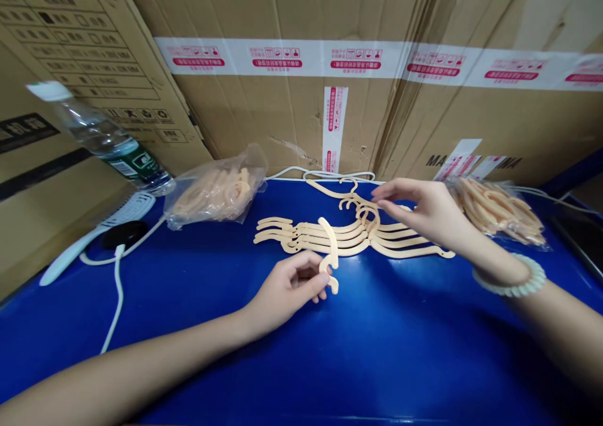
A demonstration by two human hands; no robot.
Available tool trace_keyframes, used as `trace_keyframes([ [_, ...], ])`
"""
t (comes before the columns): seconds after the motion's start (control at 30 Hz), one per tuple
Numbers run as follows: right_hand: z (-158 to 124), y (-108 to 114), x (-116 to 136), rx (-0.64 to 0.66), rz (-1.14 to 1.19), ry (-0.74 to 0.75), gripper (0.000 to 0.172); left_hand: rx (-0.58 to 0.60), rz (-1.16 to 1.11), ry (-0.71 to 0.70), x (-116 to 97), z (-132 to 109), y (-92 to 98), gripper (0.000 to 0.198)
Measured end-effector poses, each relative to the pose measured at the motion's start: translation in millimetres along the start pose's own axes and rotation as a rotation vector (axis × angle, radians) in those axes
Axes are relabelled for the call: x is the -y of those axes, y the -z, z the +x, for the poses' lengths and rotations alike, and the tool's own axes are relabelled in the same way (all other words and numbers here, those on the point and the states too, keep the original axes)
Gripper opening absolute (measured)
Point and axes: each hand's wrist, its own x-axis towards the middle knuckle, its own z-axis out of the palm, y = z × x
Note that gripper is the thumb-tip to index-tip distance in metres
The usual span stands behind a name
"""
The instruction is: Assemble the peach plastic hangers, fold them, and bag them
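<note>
A stack of small beige plastic hangers (325,236) lies on the blue table (358,350), hooks pointing away from me. My left hand (288,288) pinches one loose beige hanger (331,250) by its hook end, holding it upright just in front of the stack. My right hand (419,209) reaches over the hook end of the stack, its thumb and fingers pinched together at the hooks; what they grip I cannot make out. A pale bead bracelet (511,279) sits on my right wrist.
A clear bag of beige hangers (214,190) lies at the left back, another bag (499,209) at the right back. A water bottle (101,138) leans at the far left above a white handheld device (94,234) and white cable (117,288). Cardboard boxes (301,99) wall the back.
</note>
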Motion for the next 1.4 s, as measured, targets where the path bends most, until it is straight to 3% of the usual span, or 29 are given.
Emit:
trace_keyframes([
  [0.13,17.1,11.9,-55.9,0.083,-0.406,-0.022,0.022,-0.061,-0.044,-0.032,-1.2,1.5,1.8,0.029],
  [0.3,19.0,0.6,-84.9,0.204,-0.456,-0.016,0.019,-0.102,-0.122,-0.041,0.4,2.5,1.5,0.031],
  [0.47,18.8,2.1,-80.9,0.211,-0.454,-0.04,0.017,-0.137,-0.184,-0.007,4.1,2.0,1.0,0.036],
  [0.63,20.8,20.4,-72.2,0.192,-0.437,-0.068,0.018,-0.18,-0.241,0.009,4.4,2.9,0.9,0.036],
  [0.8,18.1,42.4,-48.6,0.158,-0.443,-0.013,0.02,-0.273,-0.323,-0.018,3.5,6.1,0.3,0.037],
  [0.93,11.5,51.9,-27.4,0.059,-0.484,0.014,0.017,-0.351,-0.372,-0.034,-5.3,7.4,2.0,0.041],
  [1.17,-28.1,45.2,-3.6,-0.041,-0.305,0.057,0.023,-0.438,-0.401,-0.149,-19.9,8.9,10.7,0.038],
  [1.4,-70.9,32.2,-16.3,-0.041,-0.189,0.15,0.017,-0.397,-0.42,-0.19,-16.7,9.9,16.5,0.026],
])
